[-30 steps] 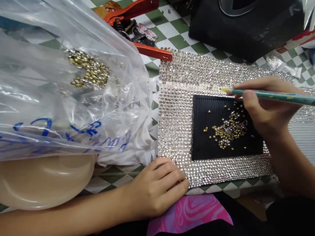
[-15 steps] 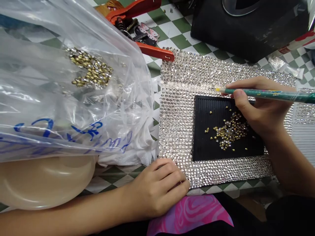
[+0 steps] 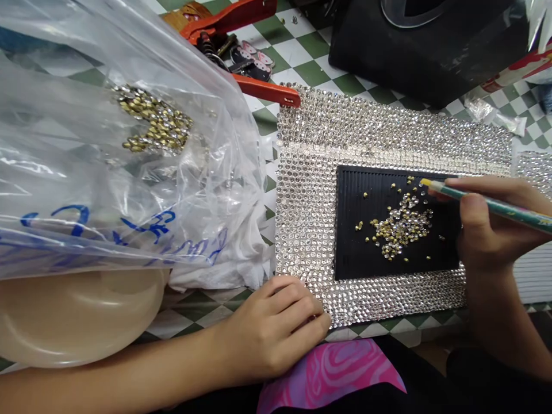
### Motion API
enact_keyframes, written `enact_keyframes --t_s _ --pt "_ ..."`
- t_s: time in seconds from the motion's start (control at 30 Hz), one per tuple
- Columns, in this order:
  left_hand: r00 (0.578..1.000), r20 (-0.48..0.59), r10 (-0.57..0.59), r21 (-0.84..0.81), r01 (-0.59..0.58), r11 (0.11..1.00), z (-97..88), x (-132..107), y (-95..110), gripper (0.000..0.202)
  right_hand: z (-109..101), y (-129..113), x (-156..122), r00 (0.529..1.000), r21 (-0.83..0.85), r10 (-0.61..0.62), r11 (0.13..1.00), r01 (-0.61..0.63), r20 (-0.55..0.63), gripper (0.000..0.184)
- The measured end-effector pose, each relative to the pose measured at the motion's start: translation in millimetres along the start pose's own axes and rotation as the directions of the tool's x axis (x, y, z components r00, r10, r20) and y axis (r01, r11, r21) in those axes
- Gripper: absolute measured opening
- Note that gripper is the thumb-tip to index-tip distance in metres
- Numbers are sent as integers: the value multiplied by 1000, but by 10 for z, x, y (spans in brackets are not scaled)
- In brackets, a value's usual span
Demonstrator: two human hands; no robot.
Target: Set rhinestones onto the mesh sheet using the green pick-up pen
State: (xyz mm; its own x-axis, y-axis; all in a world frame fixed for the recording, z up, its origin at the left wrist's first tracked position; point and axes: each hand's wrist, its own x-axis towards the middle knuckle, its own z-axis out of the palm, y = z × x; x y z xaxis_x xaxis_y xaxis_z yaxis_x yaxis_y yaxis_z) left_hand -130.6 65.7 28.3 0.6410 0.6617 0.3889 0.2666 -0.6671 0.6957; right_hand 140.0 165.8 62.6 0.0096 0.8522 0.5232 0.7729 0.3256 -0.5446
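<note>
My right hand [image 3: 495, 224] pinches a green pencil [image 3: 495, 210] with a yellow tip. That tip hovers over or touches the upper right part of a black ribbed tray [image 3: 351, 230], by a few loose stones. Gold-backed and clear rhinestones [image 3: 403, 227] lie heaped in the tray's middle. The tray rests on a sheet covered in rows of silvery rhinestones [image 3: 306, 213], with a paler band running across above the tray. At the sheet's near left corner, my left hand [image 3: 287, 328] is closed with bent fingers over the edge; its fingertips are mostly hidden.
An orange-handled spring clamp [image 3: 267, 91] reaches the sheet's far left corner, beside keys with a charm [image 3: 254, 60]. On the left lie a clear bag [image 3: 207, 190] of rhinestones and a beige bowl [image 3: 81, 322]. A black box-like object [image 3: 426, 57] stands behind on the checkered cloth [image 3: 313, 43].
My right hand has moved right and toward me, taking the pencil tip from the pale band to the tray's stones. The left hand has stayed at the corner.
</note>
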Motion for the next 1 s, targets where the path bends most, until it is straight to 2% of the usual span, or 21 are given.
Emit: enact_keyframes --t_s 0.1,0.37,0.7,0.87,0.93,1.0 --pt "1000 10 -2 -2 2 1000 -4 -3 2 25 13 55 -43 999 44 22 999 -21 -28 17" --pt "1000 -6 -8 -2 8 1000 0 -11 4 27 14 61 -56 999 71 47 996 -46 -9 14" --pt "1000 7 -5 0 5 1000 -12 8 7 27 26 61 -53 996 112 29 993 -38 78 18" --pt "1000 0 -1 -1 1 1000 -7 -7 7 25 1 13 6 999 106 24 994 -22 -24 14" --pt "1000 -5 3 -1 -3 1000 -5 -9 2 24 -12 -53 88 1000 70 24 997 -25 15 14" --pt "1000 1 8 4 -8 1000 -3 -11 -3 24 9 -133 199 994 69 23 997 -31 109 13"
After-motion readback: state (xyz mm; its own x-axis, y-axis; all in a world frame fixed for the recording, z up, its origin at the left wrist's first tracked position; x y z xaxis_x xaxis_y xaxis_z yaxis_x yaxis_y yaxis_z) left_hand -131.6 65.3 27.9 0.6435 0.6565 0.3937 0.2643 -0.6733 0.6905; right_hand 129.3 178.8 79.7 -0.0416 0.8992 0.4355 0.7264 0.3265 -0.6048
